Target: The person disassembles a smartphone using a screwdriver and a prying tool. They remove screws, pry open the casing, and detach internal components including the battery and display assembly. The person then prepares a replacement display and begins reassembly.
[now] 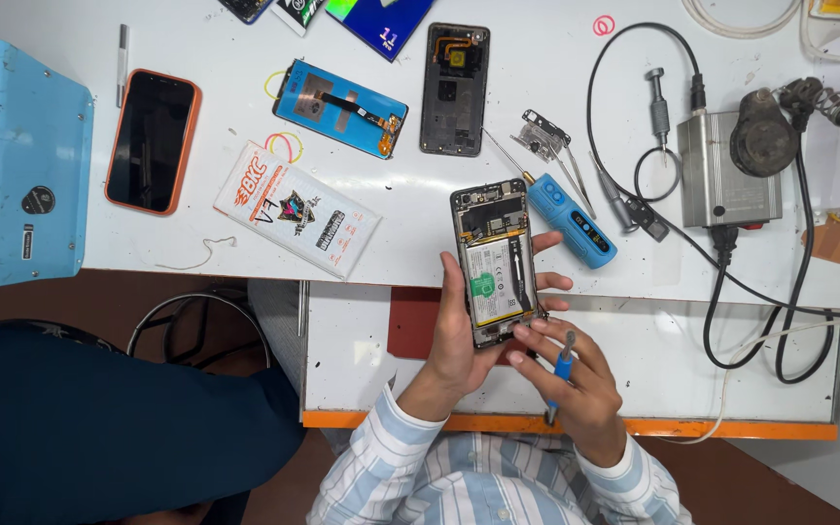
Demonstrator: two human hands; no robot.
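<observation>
My left hand (pixel 461 340) holds an opened phone (pixel 494 261) upright, its back off, with the battery and circuit board showing. My right hand (pixel 576 384) grips a small blue-handled screwdriver (pixel 561 372) and its fingertips touch the phone's lower right corner. Both hands hover over the front edge of the white workbench (pixel 245 233), above a pulled-out drawer (pixel 692 369).
On the bench lie a phone in an orange case (pixel 153 141), a blue display panel (pixel 340 108), a black phone back cover (pixel 454 89), a white printed packet (pixel 297 209), a blue electric tool (pixel 572 221), tweezers (pixel 568 175), a grey power box (pixel 728 170) with cables and a blue machine (pixel 17 160).
</observation>
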